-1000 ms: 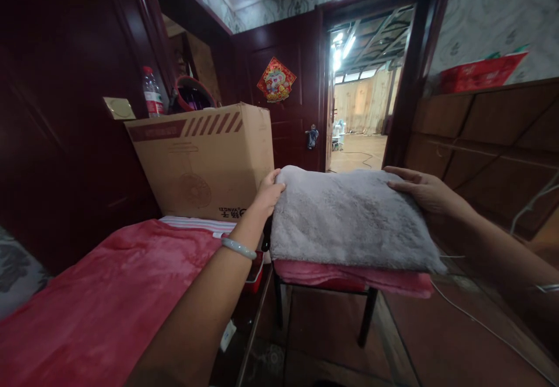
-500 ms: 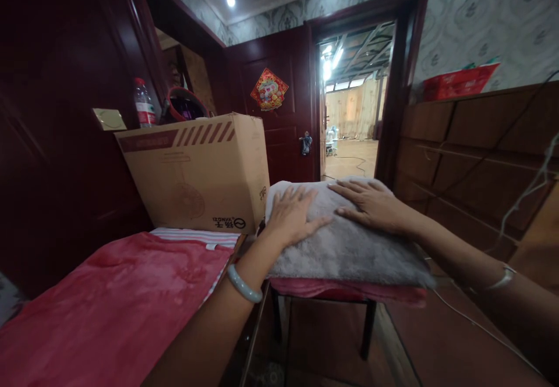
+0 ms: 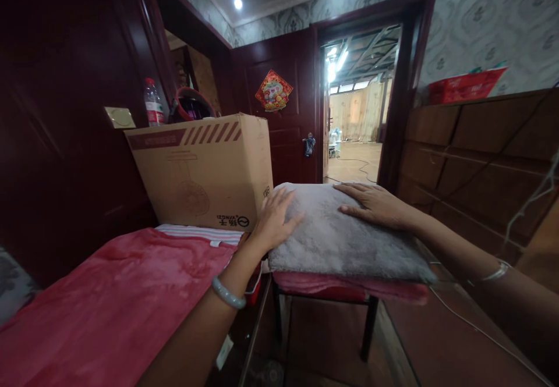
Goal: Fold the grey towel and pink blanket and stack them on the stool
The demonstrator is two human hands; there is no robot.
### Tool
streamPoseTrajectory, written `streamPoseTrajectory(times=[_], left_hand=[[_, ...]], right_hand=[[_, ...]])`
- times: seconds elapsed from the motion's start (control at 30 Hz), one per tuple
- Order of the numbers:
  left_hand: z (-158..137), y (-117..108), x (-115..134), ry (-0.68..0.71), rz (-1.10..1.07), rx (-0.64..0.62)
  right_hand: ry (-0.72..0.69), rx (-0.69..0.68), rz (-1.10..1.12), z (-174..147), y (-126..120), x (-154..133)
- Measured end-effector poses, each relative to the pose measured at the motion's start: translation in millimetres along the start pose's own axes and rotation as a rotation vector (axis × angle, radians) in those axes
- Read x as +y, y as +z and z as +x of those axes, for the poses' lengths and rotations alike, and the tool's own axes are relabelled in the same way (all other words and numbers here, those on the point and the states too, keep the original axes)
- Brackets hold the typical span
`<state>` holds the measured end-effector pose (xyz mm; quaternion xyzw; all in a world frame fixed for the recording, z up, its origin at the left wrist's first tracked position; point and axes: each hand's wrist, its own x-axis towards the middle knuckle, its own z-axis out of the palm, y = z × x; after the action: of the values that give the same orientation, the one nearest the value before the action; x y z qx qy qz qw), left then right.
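Note:
A grey fluffy folded blanket (image 3: 336, 238) lies on top of a pink folded cloth (image 3: 314, 283), both on a dark-legged stool or chair (image 3: 369, 329). My left hand (image 3: 276, 219) is at the blanket's left edge, fingers spread and palm down; a pale bangle circles that wrist. On the blanket's right side rests my right hand (image 3: 378, 205), its fingers stretched out flat over the fluffy surface. Neither hand grips anything. The blanket's far edge is partly covered by my fingers.
At left, a pink blanket (image 3: 109, 294) covers a surface with a large cardboard box (image 3: 201, 171) behind it. A bottle (image 3: 152, 103) stands on the box. Stacked brown boxes (image 3: 489, 137) line the right wall, topped by a red basket (image 3: 467, 85). A cable (image 3: 476, 323) crosses the floor.
My left hand has slid left across the grey blanket to its edge. My right hand stays nearly in place on the right side. The view has shifted slightly.

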<state>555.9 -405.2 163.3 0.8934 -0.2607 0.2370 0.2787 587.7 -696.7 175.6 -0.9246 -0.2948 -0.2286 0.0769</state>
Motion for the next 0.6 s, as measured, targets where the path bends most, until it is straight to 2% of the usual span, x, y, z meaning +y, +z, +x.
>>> streamPoseTrajectory(times=[0.13,0.27,0.4,0.6], left_hand=[[-28,-6,-29,-0.177,-0.095,0.134],[-48,-7,-50,-0.264,-0.179,0.172],[-64,-9,-59,-0.324,-0.215,0.185],[-90,-17,-60,-0.415,-0.318,0.181]], right_hand=[[-0.006,-0.017,0.003,3,-2,4],[0.02,-0.036,-0.036,7,-6,1],[-0.005,-0.033,-0.05,8,-7,-4],[-0.007,-0.023,-0.071,14,-2,-10]])
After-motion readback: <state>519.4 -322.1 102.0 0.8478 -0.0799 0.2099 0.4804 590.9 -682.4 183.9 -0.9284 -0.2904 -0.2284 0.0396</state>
